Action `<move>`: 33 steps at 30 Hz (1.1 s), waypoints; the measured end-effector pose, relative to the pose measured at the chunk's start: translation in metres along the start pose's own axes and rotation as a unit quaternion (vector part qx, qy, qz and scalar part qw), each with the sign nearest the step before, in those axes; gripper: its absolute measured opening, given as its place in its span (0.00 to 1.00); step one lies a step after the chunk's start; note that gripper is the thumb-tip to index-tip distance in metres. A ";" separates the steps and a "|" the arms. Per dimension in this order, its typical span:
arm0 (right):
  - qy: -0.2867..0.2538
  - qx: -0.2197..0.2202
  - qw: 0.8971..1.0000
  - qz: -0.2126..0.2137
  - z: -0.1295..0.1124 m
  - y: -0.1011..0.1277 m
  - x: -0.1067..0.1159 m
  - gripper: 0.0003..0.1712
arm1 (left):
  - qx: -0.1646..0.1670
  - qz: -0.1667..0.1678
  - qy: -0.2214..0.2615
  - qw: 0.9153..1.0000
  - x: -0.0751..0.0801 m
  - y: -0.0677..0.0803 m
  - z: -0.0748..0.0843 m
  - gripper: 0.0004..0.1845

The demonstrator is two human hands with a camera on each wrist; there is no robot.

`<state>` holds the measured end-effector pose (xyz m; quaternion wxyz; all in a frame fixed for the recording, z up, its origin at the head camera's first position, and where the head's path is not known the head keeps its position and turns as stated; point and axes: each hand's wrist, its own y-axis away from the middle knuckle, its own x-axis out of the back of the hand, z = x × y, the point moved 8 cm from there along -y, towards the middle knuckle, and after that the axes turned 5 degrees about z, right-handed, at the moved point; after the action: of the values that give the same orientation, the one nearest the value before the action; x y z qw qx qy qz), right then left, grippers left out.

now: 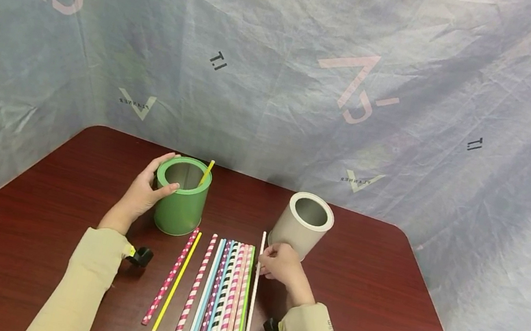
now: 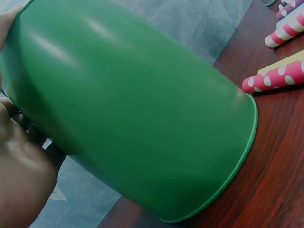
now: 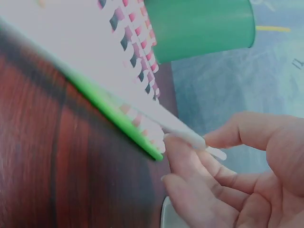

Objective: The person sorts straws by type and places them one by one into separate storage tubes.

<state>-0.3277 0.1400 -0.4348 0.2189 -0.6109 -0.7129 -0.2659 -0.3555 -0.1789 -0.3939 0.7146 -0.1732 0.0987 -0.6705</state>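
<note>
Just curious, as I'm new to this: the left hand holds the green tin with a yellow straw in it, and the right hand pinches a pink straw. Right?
Not quite: the straw in the right hand is white, not pink, as the head view shows. The left hand does hold the green tin, with a yellow straw in it.

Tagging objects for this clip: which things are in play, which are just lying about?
In play:
left hand gripping green can
right hand pinching white straw
yellow straw in the green can

Lying about:
grey can
row of straws on table
</note>
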 end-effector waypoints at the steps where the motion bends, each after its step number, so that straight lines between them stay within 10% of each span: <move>1: -0.017 -0.005 1.000 0.000 0.000 0.000 0.000 0.04 | 0.000 0.000 0.001 1.000 0.000 0.000 0.000 0.38; 12: -0.148 -0.003 0.989 -0.013 0.002 -0.003 0.001 0.12 | -0.004 0.000 -0.001 1.000 0.000 -0.001 0.000 0.38; 33: -0.200 0.043 0.978 0.047 -0.020 -0.001 0.020 0.13 | 0.002 0.004 -0.024 1.000 0.001 -0.001 -0.002 0.38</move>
<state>-0.3317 0.1416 -0.4070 0.1099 -0.6743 -0.7238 -0.0966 -0.3574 -0.1804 -0.3951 0.7194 -0.1879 0.0810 -0.6637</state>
